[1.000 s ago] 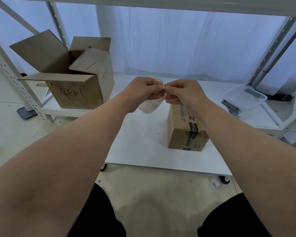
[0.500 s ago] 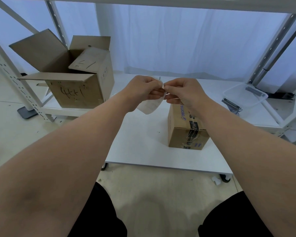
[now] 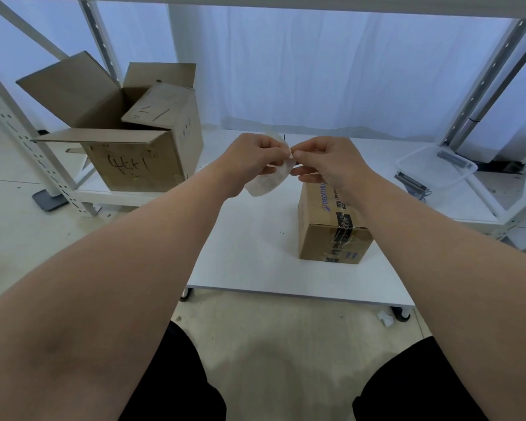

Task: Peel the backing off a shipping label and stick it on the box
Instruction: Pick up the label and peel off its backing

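While hands [image 3: 252, 161] [image 3: 331, 165] pinch label [image 3: 268, 182], box [image 3: 322, 226] (taped) stands.

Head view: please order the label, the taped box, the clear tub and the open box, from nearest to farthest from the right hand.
1. Label: pinched by the right hand.
2. Taped box: just below the wrist.
3. Clear tub: on the right shelf.
4. Open box: far left.
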Tool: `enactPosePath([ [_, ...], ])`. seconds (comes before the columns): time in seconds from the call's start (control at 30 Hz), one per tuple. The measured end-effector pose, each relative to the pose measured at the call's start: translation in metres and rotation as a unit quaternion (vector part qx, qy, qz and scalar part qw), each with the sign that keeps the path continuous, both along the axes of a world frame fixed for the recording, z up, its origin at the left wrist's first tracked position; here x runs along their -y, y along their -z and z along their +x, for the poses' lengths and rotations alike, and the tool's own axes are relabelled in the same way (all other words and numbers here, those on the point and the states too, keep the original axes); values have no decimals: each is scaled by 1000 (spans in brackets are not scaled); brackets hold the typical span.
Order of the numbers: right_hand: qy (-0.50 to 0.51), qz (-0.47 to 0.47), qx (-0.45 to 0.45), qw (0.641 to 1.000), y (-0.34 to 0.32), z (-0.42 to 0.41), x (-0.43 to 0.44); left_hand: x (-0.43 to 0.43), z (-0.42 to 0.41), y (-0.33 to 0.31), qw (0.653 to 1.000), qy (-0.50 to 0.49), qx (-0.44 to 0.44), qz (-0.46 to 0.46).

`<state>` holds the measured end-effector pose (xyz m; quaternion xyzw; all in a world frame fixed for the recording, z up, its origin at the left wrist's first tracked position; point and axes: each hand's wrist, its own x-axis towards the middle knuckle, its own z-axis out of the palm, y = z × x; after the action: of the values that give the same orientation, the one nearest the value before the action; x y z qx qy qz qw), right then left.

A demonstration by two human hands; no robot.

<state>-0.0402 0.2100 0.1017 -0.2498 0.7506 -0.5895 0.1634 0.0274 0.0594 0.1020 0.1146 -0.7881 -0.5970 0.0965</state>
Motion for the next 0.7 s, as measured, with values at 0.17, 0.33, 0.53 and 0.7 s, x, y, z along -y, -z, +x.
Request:
enactPosePath([
  [0.17,-2,8,9,1000,0,-1,-1,0,2,-2,998,-23,28,-61],
  [0.33,13,13,11,1000,0,-1,-1,1,4,-1,997,17,25,-73],
  [0.53,15,9,24,1000,0,-1,-2,0,8,-3,997,31,6,-75],
  [0.7,18,13,23,999,0,0,-1,1,7,-3,996,25,-3,-85],
])
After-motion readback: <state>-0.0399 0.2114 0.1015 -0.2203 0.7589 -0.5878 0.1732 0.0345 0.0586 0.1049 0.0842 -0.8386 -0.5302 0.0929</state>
